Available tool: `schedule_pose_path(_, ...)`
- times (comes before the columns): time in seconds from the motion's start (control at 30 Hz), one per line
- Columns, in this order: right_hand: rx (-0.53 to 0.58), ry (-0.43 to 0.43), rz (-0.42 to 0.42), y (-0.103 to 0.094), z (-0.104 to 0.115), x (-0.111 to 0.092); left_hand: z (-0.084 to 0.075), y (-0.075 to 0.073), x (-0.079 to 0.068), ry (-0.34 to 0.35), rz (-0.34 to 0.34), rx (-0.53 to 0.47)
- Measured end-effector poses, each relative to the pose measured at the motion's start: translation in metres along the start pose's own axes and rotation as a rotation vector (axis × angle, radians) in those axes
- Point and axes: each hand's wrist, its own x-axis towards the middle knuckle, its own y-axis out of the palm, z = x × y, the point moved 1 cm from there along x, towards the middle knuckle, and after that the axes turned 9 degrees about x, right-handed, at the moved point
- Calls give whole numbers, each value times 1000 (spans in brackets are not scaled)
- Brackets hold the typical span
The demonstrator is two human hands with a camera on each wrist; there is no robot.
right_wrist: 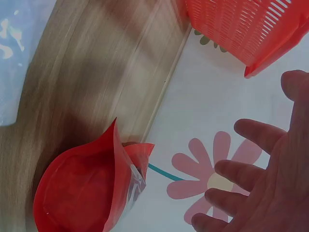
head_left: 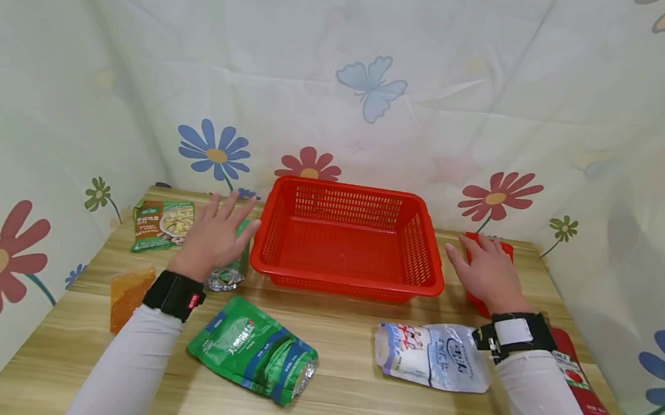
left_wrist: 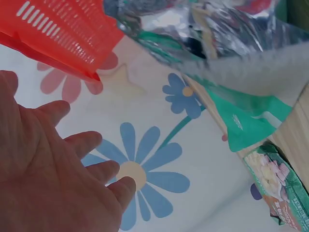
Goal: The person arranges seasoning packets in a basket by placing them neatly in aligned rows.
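Nothing is grasped: the left hand and right hand are both released, fingers spread, held palm-down either side of the red perforated plastic basket at centre frame. A green-and-silver foil pouch is partly covered by the left hand, left of centre; a glossy red pouch is partly hidden under the right hand, right of centre in the head view. Lower on the wooden tabletop, a green stand-up pouch and a pale blue-and-white plastic pouch are seen. Both covered pouches could be knocked or pushed against the basket if the hands were lowered carelessly, since sight of them is blocked from above; slick film could also cause a loose pinch to be lost.
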Motion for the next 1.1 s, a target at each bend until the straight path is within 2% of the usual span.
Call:
schedule_pose_path(0.13, 3, 7, 21, -1, -1, -1, -6, 0, 0, 41, -45, 0)
schedule_pose_path(0.27, 14, -3, 17, -1, -2, -2, -19, -7, -2, 100, -93, -4)
schedule_pose_path(0.47, 32, -26, 3, 1, -4, -2, -43, -11, -8, 193, -139, 78)
schedule_pose_path(0.67, 37, -19, 10, 1, -5, -2, -67, -12, -18, 301, -145, 125)
schedule_pose_path(0.83, 34, -16, 9, 1, -3, -5, -78, -10, -27, 394, -164, 126)
schedule_pose_path(0.93, 36, -17, 1, 1, -2, -6, -81, -7, -31, 422, -148, 131)
schedule_pose_path(1.1, 24, -16, -27, -1, 0, -8, -86, 0, -34, 431, -92, 157)
